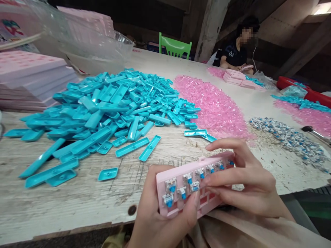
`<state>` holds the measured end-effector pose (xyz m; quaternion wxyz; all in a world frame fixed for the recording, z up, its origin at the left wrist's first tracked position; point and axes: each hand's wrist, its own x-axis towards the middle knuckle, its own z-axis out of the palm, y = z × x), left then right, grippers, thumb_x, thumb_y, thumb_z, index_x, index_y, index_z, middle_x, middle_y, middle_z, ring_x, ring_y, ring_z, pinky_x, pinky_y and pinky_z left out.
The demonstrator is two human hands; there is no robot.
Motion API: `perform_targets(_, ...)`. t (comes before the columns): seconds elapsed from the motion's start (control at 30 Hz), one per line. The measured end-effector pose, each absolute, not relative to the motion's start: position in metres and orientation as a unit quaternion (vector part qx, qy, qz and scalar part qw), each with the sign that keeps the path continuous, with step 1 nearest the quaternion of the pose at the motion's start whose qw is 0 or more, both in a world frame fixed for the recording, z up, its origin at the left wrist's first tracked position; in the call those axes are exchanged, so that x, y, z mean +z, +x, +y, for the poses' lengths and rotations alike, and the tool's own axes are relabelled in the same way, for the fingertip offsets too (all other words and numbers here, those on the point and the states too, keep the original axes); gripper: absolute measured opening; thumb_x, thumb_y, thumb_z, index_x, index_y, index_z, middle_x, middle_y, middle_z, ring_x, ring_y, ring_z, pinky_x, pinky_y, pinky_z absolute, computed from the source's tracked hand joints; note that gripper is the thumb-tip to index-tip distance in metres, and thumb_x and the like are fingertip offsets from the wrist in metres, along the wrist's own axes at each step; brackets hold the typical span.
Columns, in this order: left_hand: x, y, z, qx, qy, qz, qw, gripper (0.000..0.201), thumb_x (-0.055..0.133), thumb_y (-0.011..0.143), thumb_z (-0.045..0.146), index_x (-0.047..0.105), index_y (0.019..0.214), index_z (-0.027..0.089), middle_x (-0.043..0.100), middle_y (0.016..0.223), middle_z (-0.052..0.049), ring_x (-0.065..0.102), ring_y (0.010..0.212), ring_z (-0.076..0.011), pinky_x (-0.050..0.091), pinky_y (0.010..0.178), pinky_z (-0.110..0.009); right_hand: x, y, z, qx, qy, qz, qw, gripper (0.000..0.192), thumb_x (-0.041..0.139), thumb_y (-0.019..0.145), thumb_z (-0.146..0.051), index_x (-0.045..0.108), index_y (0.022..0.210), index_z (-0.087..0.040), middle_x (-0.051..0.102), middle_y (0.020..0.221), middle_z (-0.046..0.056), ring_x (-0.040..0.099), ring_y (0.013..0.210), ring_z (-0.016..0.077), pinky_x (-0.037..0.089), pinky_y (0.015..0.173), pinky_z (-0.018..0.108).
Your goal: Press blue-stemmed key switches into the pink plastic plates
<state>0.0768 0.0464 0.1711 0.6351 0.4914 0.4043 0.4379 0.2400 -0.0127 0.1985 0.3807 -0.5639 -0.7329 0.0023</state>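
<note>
My left hand (168,217) holds a small pink keyboard case (178,172) tilted up near the table's front edge, its thumb lying over the front. Several clear-and-white key switches with blue stems sit in the case's upper rows; the lower slots look bare. One key switch (195,186) lies between my left thumb tip and the fingertips of my right hand (243,179). The thumb and index finger of that hand are pinched together against the case, and anything between them is hidden. Another of its fingers reaches over the top edge.
Turquoise keycaps (116,103) heap up at left and centre, pink clear keycaps (212,106) behind, loose key switches (289,141) at right. Stacked pink cases (31,79) and a clear plastic tub (98,51) stand at left. A co-worker (236,51) sits across the table.
</note>
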Motion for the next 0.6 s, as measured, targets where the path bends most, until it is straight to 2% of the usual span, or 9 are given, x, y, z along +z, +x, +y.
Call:
perform_targets(0.17, 0.174, 0.076, 0.051, 0.420, 0.484, 0.408, 0.650, 0.020, 0.074, 0.066, 0.015, 0.060, 0.077, 0.023, 0.060, 0.060, 0.013, 0.058, 0.049, -0.0048, 0.048, 0.046, -0.008, 0.195, 0.242, -0.013, 0.017, -0.573, -0.738, 0.356, 0.016, 0.068, 0.088, -0.018, 0.077, 0.095, -0.030, 0.052, 0.133, 0.004, 0.053, 0.118, 0.0223, 0.045, 0.098, 0.037)
perform_targets(0.43, 0.164, 0.077, 0.051, 0.438, 0.450, 0.359, 0.690, 0.023, 0.076, 0.069, 0.017, 0.058, 0.082, 0.025, 0.062, 0.062, 0.011, 0.057, 0.050, -0.0068, 0.050, 0.046, -0.012, 0.195, 0.243, -0.012, 0.046, -0.583, -0.730, 0.354, 0.017, 0.069, 0.087, -0.019, 0.078, 0.093, -0.031, 0.056, 0.135, 0.004, 0.055, 0.120, 0.0249, 0.048, 0.099, 0.040)
perform_targets(0.6, 0.165, 0.076, 0.051, 0.422, 0.463, 0.377, 0.683, 0.021, 0.075, 0.068, 0.024, 0.058, 0.079, 0.024, 0.060, 0.060, 0.008, 0.056, 0.050, -0.0087, 0.049, 0.044, -0.015, 0.195, 0.244, -0.012, 0.046, -0.573, -0.741, 0.347, 0.017, 0.069, 0.087, -0.017, 0.077, 0.095, -0.030, 0.058, 0.134, 0.003, 0.056, 0.118, 0.0226, 0.046, 0.099, 0.037)
